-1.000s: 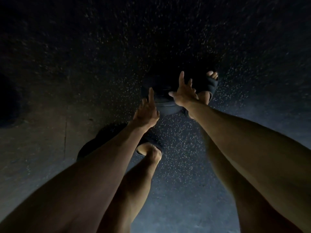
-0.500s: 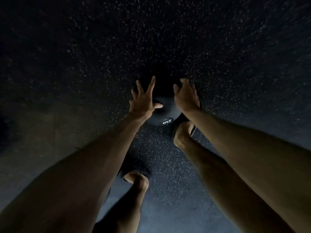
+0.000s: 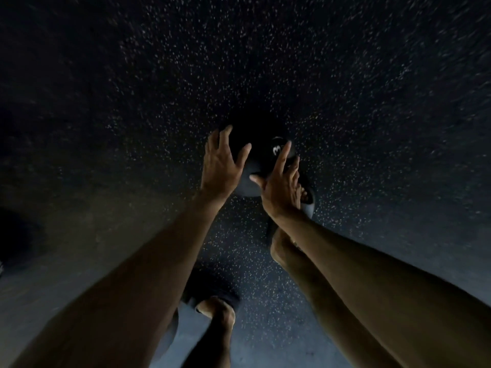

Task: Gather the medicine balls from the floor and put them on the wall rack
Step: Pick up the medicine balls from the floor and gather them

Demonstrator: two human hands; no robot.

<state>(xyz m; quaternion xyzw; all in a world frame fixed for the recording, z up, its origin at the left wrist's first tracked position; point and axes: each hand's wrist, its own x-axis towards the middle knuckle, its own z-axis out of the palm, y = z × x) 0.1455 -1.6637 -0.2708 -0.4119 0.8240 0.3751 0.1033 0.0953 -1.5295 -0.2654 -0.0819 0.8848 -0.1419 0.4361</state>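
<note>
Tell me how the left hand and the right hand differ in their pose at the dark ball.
The left hand is at the left side of the dark round medicine ball, fingers spread and pointing up the frame; the right hand is at the ball's right side, lower in the frame. The left hand's thumb angles over the ball's top; the right hand's thumb points left across the ball's near face. Both are open and bare. Whether either touches the ball is too dark to tell.
</note>
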